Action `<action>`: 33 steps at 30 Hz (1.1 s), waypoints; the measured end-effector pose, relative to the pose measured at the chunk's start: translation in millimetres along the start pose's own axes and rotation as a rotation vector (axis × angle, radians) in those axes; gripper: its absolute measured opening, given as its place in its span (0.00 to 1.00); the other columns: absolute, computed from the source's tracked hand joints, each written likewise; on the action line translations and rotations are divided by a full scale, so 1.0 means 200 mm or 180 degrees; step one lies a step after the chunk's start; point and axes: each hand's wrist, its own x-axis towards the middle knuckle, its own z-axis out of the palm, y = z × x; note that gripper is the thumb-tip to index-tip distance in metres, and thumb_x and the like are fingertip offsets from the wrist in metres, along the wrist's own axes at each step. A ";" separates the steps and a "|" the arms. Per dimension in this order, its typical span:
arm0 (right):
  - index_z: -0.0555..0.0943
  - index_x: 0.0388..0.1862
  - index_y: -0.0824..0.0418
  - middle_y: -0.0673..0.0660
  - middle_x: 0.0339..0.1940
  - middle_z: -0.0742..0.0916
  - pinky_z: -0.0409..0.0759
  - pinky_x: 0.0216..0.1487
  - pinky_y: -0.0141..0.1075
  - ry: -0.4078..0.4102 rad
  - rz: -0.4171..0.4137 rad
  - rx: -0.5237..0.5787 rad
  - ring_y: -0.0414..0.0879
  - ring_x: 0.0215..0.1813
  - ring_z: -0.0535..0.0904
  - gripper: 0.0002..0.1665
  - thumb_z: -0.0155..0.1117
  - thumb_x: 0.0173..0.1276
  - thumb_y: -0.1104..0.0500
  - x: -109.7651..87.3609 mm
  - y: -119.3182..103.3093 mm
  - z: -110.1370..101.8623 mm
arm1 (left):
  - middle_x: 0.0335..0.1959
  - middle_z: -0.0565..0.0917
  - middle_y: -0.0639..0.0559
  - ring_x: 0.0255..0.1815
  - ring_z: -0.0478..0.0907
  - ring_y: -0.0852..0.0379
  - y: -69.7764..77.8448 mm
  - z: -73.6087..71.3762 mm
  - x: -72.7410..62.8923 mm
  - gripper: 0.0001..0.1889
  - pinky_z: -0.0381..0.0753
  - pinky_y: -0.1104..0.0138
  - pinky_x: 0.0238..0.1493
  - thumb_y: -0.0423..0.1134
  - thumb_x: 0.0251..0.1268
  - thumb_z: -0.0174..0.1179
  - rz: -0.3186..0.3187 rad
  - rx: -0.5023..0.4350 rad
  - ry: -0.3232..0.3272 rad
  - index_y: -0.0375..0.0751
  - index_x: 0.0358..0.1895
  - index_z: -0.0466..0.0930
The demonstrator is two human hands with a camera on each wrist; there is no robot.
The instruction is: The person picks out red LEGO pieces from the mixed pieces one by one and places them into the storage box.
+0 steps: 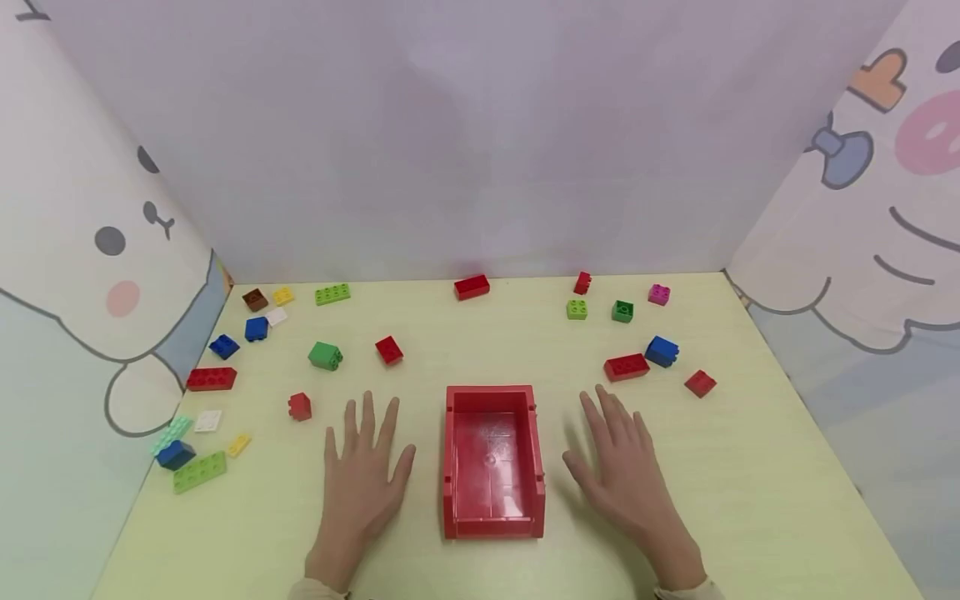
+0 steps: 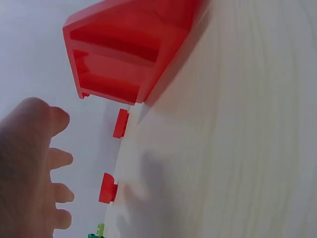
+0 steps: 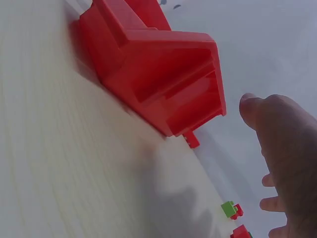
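A red plastic box (image 1: 453, 467) with an open top stands between both hands, and no bricks show inside it. To its left, my left hand (image 1: 363, 475) has its fingers spread and holds nothing. My right hand (image 1: 624, 467) is on the other side with straight fingers, also holding nothing; a shadow falls on the table beside it. Both wrist views show the hands raised over the tabletop beside the box. Nearest the left hand is a small red brick (image 1: 300, 407). Beyond the right fingertips lie a long red brick (image 1: 627, 367) and a blue brick (image 1: 662, 352).
Several bricks lie along the table's left side, among them a lime green brick (image 1: 199, 472) and a red brick (image 1: 212, 379). A green brick (image 1: 325, 356) and a dark red brick (image 1: 389, 351) lie farther in. At the back are a red brick (image 1: 472, 288) and a magenta brick (image 1: 659, 294).
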 end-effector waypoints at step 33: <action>0.46 0.86 0.35 0.44 0.82 0.67 0.85 0.64 0.49 -0.0365 0.0395 0.1915 0.54 0.80 0.70 0.56 0.70 0.71 0.43 0.01 -0.30 0.15 | 0.74 0.75 0.44 0.74 0.73 0.40 0.11 0.01 0.14 0.29 0.74 0.41 0.72 0.48 0.80 0.55 -0.0226 -0.1493 0.0323 0.46 0.78 0.66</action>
